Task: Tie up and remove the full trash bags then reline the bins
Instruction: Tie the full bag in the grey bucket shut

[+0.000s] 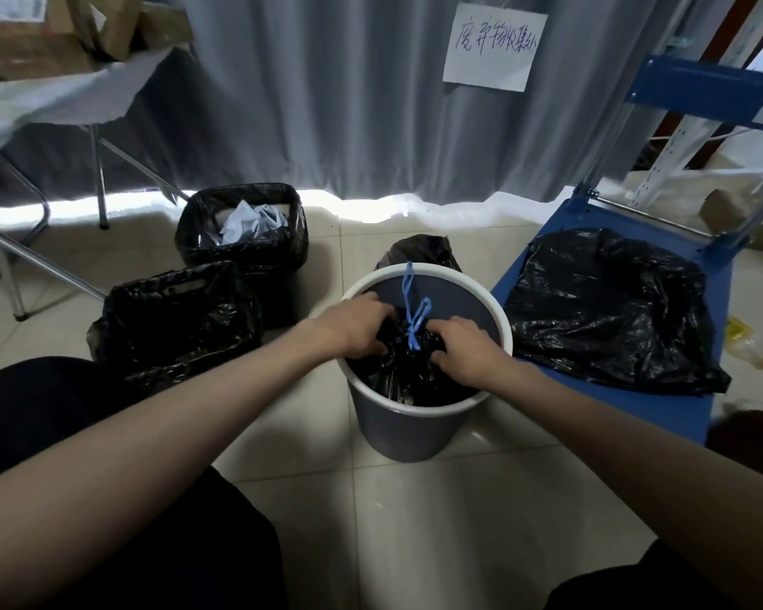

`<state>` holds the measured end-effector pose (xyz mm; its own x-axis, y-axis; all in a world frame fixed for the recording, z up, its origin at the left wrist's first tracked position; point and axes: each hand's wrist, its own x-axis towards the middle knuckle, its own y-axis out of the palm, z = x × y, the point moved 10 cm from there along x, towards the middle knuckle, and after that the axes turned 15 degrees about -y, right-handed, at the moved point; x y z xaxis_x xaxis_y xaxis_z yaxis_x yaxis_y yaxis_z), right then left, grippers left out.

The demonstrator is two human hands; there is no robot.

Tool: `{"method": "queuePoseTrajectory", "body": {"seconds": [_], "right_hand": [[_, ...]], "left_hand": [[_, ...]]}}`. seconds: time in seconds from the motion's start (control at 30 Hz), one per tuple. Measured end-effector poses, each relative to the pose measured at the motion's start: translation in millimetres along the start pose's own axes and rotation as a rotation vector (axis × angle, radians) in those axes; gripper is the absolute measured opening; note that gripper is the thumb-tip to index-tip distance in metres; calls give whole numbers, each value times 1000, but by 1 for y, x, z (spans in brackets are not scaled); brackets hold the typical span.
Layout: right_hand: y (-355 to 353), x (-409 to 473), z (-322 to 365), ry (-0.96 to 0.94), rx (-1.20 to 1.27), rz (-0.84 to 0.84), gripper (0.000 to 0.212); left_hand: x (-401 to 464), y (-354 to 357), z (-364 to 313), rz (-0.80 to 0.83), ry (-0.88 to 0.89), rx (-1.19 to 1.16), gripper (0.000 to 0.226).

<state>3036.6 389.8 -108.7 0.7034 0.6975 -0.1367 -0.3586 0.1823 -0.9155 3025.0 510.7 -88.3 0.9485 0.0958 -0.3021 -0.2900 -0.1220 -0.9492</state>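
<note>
Both hands work at the gathered neck of the black trash bag (408, 372) inside the round bin (419, 424). The left hand (357, 328) has its fingers curled into the bunched film on one side, and the right hand (461, 345) grips the other side; between them a blue drawstring (415, 319) stands up in loops, its knot sitting just between the two sets of knuckles.

The risk, as I judge it, is in the lift: thin crinkled plastic may tear if pulled by the neck alone, and a loose knot could let the slick cord slip (how tight it is cannot be told here). The light bin might also rise with the bag unless held down.

The bin is smooth, grey-walled and white-rimmed. Beyond the left hand stand two squarish bins, the far bin (241, 253) holding crumpled pale paper, the near bin (181, 314) glossy with its black liner. Beyond the right hand a limp black bag (608, 306) lies on a blue cart (661, 402).
</note>
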Motion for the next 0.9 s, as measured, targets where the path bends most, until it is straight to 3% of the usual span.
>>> {"method": "queuePoseTrajectory", "body": {"seconds": [0.07,0.37,0.57,0.9], "right_hand": [[-10,3,3,1,76,-45,14],[-79,-2,17,-41,204,-389,28],[-125,-15,27,-96,305,-649,5],[-195,-29,55,-150,406,-1018,6]], "left_hand": [[-2,2,-11,-26,45,-16,33],[-11,-79,-5,-294,4,-278,7],[-34,-130,-10,-530,62,-423,11],[-60,-207,-16,-827,79,-576,11]]}}
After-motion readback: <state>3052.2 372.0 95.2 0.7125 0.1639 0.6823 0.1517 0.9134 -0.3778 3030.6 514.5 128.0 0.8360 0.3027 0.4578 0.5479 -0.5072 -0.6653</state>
